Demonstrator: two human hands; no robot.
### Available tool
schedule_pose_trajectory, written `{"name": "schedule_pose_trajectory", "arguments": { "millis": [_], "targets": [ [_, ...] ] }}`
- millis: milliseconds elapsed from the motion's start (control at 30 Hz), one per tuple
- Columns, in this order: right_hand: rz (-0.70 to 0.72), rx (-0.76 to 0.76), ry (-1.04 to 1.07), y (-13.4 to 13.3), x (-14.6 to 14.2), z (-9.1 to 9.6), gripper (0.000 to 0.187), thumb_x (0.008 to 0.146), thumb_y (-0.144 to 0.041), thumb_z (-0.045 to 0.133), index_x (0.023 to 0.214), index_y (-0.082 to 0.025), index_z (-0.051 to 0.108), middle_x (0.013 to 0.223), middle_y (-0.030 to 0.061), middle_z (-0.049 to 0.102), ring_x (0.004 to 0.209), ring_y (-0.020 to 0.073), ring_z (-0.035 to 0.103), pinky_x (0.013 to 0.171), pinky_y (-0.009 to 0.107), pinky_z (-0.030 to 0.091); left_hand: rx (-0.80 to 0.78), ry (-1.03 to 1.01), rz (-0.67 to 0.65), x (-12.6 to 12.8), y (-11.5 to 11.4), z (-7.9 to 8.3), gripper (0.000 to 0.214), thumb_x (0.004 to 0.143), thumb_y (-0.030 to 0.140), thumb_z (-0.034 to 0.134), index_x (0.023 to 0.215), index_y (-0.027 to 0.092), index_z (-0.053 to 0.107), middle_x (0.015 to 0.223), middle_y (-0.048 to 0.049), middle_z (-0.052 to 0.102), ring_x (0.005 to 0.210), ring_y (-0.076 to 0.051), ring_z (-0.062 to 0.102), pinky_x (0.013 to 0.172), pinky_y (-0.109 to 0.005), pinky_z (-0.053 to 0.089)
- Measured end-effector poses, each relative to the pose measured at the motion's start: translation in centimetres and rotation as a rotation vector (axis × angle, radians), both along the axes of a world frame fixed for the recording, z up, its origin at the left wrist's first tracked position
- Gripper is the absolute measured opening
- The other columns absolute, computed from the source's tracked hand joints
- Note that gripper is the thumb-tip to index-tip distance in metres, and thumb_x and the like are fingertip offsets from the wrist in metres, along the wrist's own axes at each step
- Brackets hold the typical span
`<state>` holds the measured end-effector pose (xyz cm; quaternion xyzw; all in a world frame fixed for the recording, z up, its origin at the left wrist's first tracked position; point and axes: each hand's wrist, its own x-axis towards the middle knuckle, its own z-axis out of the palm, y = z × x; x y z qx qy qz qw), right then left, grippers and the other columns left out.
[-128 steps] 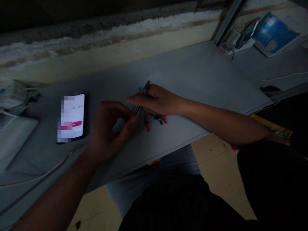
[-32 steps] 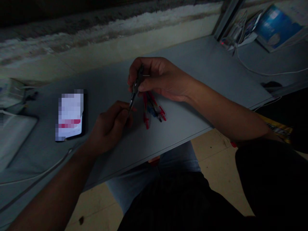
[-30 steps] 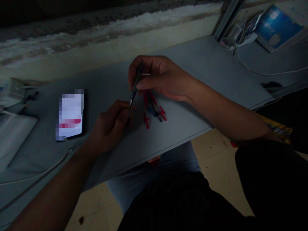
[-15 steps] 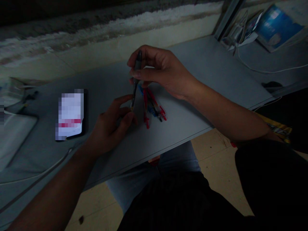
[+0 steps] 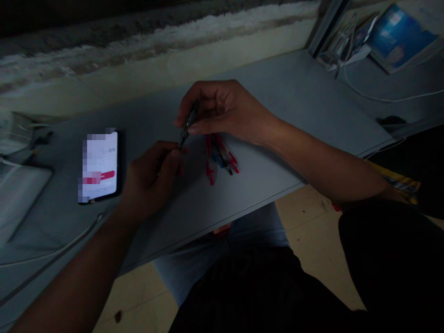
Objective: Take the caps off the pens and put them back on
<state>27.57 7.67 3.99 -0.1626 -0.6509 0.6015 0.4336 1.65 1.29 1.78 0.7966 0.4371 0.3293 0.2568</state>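
Over the desk I hold a dark pen (image 5: 188,126) at a slant between both hands. The thumb and forefinger of my left hand (image 5: 149,178) are closed on its lower end. My right hand (image 5: 227,108) pinches it higher up, between thumb and fingers, and partly covers its top. Just right of my left hand, a small bunch of pens with red parts (image 5: 210,173), blue parts (image 5: 218,159) and black parts lies on the desk. The upper ends of these pens are partly hidden under my right hand.
A phone (image 5: 100,162) with a lit screen lies on the grey desk (image 5: 194,208) at left, near a white cable (image 5: 99,218). At the far right stand a blue package (image 5: 398,39) and a thin cord. The wall runs behind the desk.
My right hand has come down and the pen leans over more. My left hand has shifted slightly left, closing its fingers tighter around the lower end.
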Motion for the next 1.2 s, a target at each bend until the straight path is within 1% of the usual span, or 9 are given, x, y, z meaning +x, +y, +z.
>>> {"name": "schedule_pose_trajectory", "arguments": {
  "millis": [167, 367, 567, 733, 800, 900, 1033, 1133, 1200],
  "targets": [
    [-0.056, -0.006, -0.088, -0.1, -0.2, -0.2, 0.018, 0.090, -0.014, 0.090, 0.100, -0.020, 0.076, 0.104, -0.0065, 0.085, 0.094, 0.0067, 0.078, 0.091, 0.016, 0.061, -0.045, -0.002, 0.016, 0.2, 0.0, 0.2, 0.023, 0.114, 0.041, 0.062, 0.102, 0.023, 0.070, 0.077, 0.0032, 0.067, 0.067, -0.015, 0.061, 0.066, -0.028, 0.047],
    [-0.015, 0.143, -0.215, 0.0, -0.9, -1.1, 0.018, 0.098, -0.026, 0.083, 0.104, -0.014, 0.072, 0.107, -0.0028, 0.082, 0.099, 0.0094, 0.078, 0.094, 0.023, 0.060, -0.118, -0.036, -0.005, 0.1, 0.1, 0.6, 0.037, 0.116, 0.054, 0.060, 0.097, 0.024, 0.069, 0.072, 0.0013, 0.069, 0.067, -0.016, 0.063, 0.066, -0.029, 0.051],
    [-0.236, 0.250, -0.584, -1.0, -0.7, -0.1, 0.057, 0.114, -0.053, 0.066, 0.070, -0.018, 0.061, 0.063, -0.0031, 0.066, 0.063, 0.0069, 0.061, 0.073, 0.022, 0.048, -0.129, -0.065, 0.015, 0.0, 0.4, 0.1, 0.029, 0.109, 0.051, 0.073, 0.104, 0.022, 0.073, 0.073, 0.0018, 0.071, 0.066, -0.016, 0.065, 0.065, -0.028, 0.051],
    [-0.186, 0.279, -0.442, -0.6, -0.4, -0.2, 0.025, 0.109, -0.044, 0.076, 0.109, -0.019, 0.070, 0.076, -0.0097, 0.071, 0.067, 0.0052, 0.065, 0.070, 0.017, 0.046, -0.111, -0.049, 0.081, -0.3, 0.9, -0.2, 0.020, 0.109, 0.040, 0.070, 0.106, 0.021, 0.073, 0.070, 0.0039, 0.068, 0.063, -0.013, 0.061, 0.061, -0.026, 0.046],
    [-0.205, 0.280, -0.468, -0.5, -0.3, -0.2, 0.030, 0.112, -0.043, 0.070, 0.097, -0.018, 0.068, 0.072, -0.0086, 0.068, 0.064, 0.0052, 0.063, 0.070, 0.017, 0.047, -0.100, -0.043, 0.089, -0.3, 0.9, -0.1, 0.020, 0.107, 0.040, 0.071, 0.104, 0.021, 0.073, 0.070, 0.0042, 0.067, 0.062, -0.013, 0.060, 0.060, -0.026, 0.045],
    [-0.281, 0.253, -0.581, -0.6, -0.2, 0.2, 0.050, 0.118, -0.047, 0.060, 0.077, -0.019, 0.062, 0.058, -0.0067, 0.057, 0.058, 0.0068, 0.058, 0.069, 0.020, 0.047, -0.084, -0.037, 0.090, -0.3, 0.8, 0.0, 0.020, 0.106, 0.041, 0.071, 0.105, 0.021, 0.072, 0.071, 0.0045, 0.066, 0.062, -0.013, 0.059, 0.060, -0.026, 0.044],
    [-0.264, 0.297, -0.576, -0.6, 0.0, 0.7, 0.034, 0.113, -0.043, 0.072, 0.089, -0.019, 0.069, 0.065, -0.0085, 0.062, 0.062, 0.0072, 0.058, 0.073, 0.022, 0.046, -0.064, -0.006, 0.095, 0.0, 0.5, 0.2, 0.018, 0.107, 0.039, 0.069, 0.106, 0.022, 0.073, 0.074, 0.0040, 0.068, 0.062, -0.013, 0.058, 0.061, -0.027, 0.043],
    [-0.281, 0.340, -0.680, -0.6, 0.3, 0.8, 0.058, 0.121, -0.047, 0.057, 0.071, -0.019, 0.064, 0.058, -0.0061, 0.054, 0.061, 0.0087, 0.055, 0.078, 0.025, 0.047, -0.057, 0.019, 0.075, 0.2, 0.4, 0.4, 0.018, 0.105, 0.040, 0.071, 0.104, 0.022, 0.073, 0.075, 0.0031, 0.071, 0.066, -0.014, 0.062, 0.063, -0.027, 0.045],
    [-0.310, 0.369, -0.712, -0.6, 0.5, 0.8, 0.060, 0.122, -0.049, 0.055, 0.071, -0.019, 0.065, 0.057, -0.0060, 0.051, 0.063, 0.0097, 0.056, 0.080, 0.025, 0.046, -0.051, 0.024, 0.067, 0.3, 0.4, 0.4, 0.020, 0.105, 0.041, 0.070, 0.104, 0.022, 0.074, 0.075, 0.0029, 0.071, 0.067, -0.015, 0.063, 0.064, -0.027, 0.047]
  ]
}}
